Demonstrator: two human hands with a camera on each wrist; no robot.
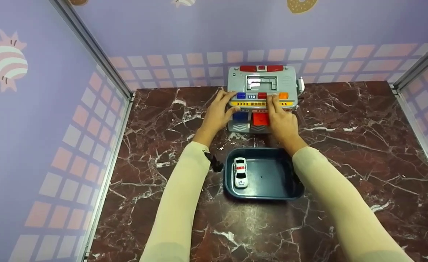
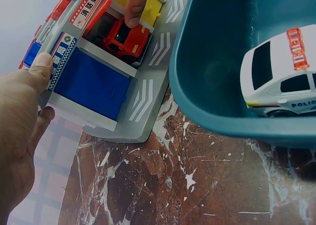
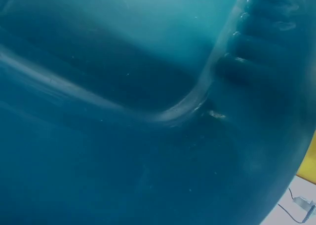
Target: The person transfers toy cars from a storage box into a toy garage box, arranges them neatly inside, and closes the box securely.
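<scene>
A grey toy garage [image 1: 261, 78] with red, blue and orange buttons stands against the back wall. My left hand [image 1: 215, 114] grips its left side, thumb on the front panel beside the blue door [image 2: 91, 84]. My right hand [image 1: 283, 122] lies over the front on the right, with fingers on the top edge. In the left wrist view, one right-hand digit touches a red toy car [image 2: 131, 41] in the middle bay, under a raised red flap. The right wrist view shows only the basin close up, not the hand.
A dark teal basin [image 1: 263, 198] stands in front of the garage, below the forearms. Inside it, on the left, is a white toy police car [image 1: 240, 174]. The marbled tabletop [image 1: 163, 193] is bounded by purple printed panels [image 1: 184, 32].
</scene>
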